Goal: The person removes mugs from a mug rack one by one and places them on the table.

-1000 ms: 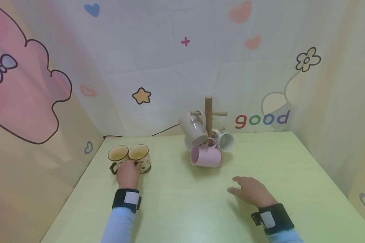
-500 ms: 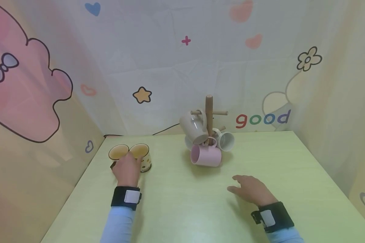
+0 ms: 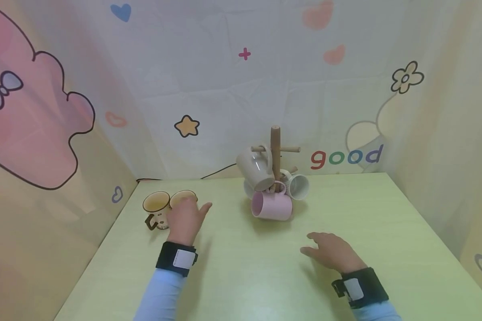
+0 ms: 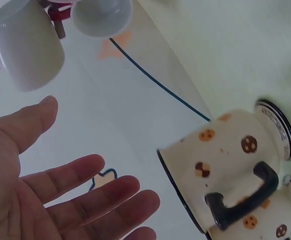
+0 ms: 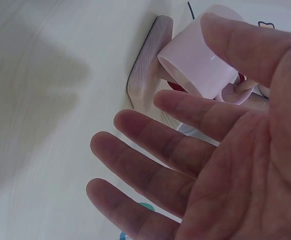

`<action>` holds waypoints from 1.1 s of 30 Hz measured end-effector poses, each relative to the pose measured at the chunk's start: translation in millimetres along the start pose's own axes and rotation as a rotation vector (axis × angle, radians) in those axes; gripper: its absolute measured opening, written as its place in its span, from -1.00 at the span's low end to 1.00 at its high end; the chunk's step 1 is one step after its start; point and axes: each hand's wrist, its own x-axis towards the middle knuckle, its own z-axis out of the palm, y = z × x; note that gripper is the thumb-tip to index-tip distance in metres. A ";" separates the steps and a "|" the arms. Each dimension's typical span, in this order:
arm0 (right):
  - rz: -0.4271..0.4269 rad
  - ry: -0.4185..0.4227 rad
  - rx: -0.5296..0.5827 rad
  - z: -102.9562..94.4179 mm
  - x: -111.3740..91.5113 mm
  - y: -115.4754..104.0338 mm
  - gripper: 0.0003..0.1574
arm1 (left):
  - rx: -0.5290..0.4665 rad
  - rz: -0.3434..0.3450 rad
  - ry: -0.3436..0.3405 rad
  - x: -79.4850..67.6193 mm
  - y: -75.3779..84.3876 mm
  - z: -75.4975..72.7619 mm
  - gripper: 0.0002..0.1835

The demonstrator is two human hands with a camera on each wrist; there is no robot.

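Two cream mugs with dark rims and brown handles stand side by side at the table's left. My left hand (image 3: 184, 220) is over the near side of the right cream mug (image 3: 183, 195) and hides most of it in the head view. In the left wrist view its fingers are spread and hold nothing, apart from the spotted mug (image 4: 235, 160). The left cream mug (image 3: 156, 205) shows its handle toward me. My right hand (image 3: 333, 252) hovers over the table at the right, fingers relaxed, nearest to the pink mug (image 3: 272, 206).
A wooden mug tree (image 3: 276, 138) stands at the back centre. It bears a grey-white mug (image 3: 257, 169) on an upper peg, the pink mug low in front, and a white mug (image 3: 298, 186) at right. A printed curtain (image 3: 217, 89) hangs behind the table (image 3: 241, 267).
My left hand has come away from between the two cream mugs and moved right, its thumb now spread out. The right hand and the mugs have stayed in place.
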 end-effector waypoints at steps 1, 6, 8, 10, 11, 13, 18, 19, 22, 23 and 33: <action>-0.001 0.001 -0.001 -0.1 0.1 0.0 -0.32 | -0.006 0.018 -0.007 -0.6 2.1 0.6 -0.50; 0.004 0.000 0.003 0.2 0.2 -0.1 -0.32 | 0.002 0.089 -0.038 -2.2 10.7 4.6 -0.44; 0.005 -0.003 0.006 0.8 0.5 0.3 -0.32 | 0.004 0.099 -0.054 -1.9 13.3 6.4 -0.44; 0.006 -0.003 0.007 1.4 1.2 0.9 -0.32 | -0.011 0.106 -0.074 -1.0 16.0 7.7 -0.44; 0.005 -0.003 0.004 1.4 1.8 1.3 -0.32 | -0.018 0.108 -0.087 -0.1 17.3 8.2 -0.43; 0.003 -0.004 -0.004 1.1 3.6 2.0 -0.31 | -0.040 0.116 -0.105 2.0 20.2 8.9 -0.43; -0.009 0.012 -0.044 -5.3 7.8 2.1 -0.30 | -0.071 0.134 -0.137 10.4 28.2 8.0 -0.40; -0.014 0.017 -0.052 -7.6 8.6 1.7 -0.30 | -0.077 0.140 -0.141 12.5 30.0 7.3 -0.39; -0.028 0.033 -0.074 -16.2 11.3 -0.3 -0.30 | -0.090 0.157 -0.154 20.0 36.3 4.4 -0.37; -0.038 0.040 -0.081 -19.8 12.4 -1.1 -0.30 | -0.096 0.160 -0.158 22.5 39.0 2.9 -0.37; -0.107 0.117 -0.162 -68.9 34.3 -20.1 -0.32 | -0.132 0.245 -0.106 53.2 71.1 -13.6 -0.36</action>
